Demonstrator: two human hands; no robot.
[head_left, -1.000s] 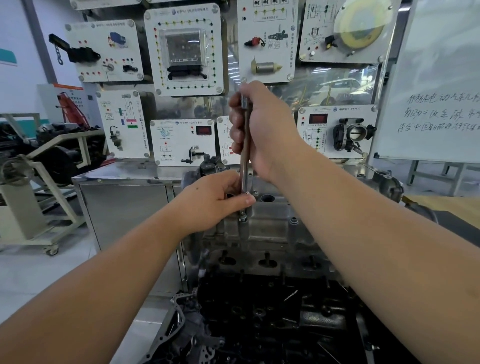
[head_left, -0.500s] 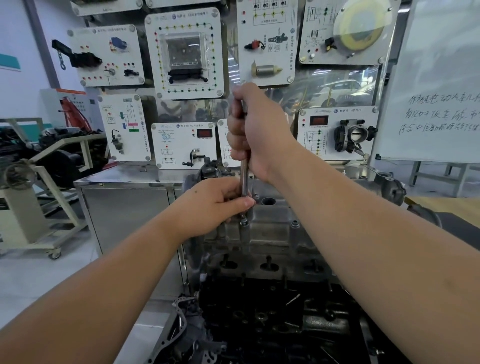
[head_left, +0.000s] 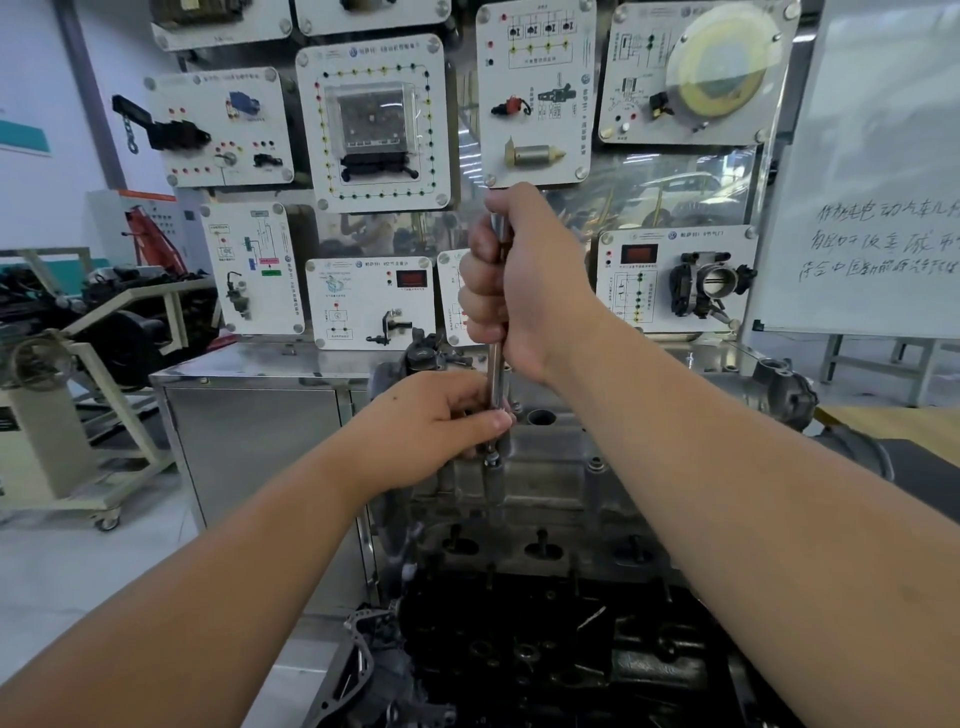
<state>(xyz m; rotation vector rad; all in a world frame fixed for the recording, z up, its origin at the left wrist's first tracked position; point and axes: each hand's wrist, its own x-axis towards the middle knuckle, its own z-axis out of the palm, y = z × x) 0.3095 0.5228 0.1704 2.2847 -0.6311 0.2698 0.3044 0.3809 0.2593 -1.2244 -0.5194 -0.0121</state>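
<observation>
A long metal wrench bar (head_left: 495, 370) stands upright over the grey engine block (head_left: 550, 478). My right hand (head_left: 524, 280) grips its upper part in a fist. My left hand (head_left: 441, 421) pinches the lower end of the bar, just above the socket (head_left: 492, 470) that sits on a bolt at the block's top edge. The bar's top end shows above my right fist. The bolt itself is hidden under the socket.
A panel of white training boards (head_left: 374, 124) with car parts stands right behind the engine. A steel cabinet (head_left: 249, 431) is at the left, a whiteboard (head_left: 872, 171) at the right. The dark lower part of the engine (head_left: 545, 649) lies near me. A framed engine stand (head_left: 78, 374) is far left.
Both hands keep their hold on the bar. The bar and hands have barely shifted; the view has tilted slightly.
</observation>
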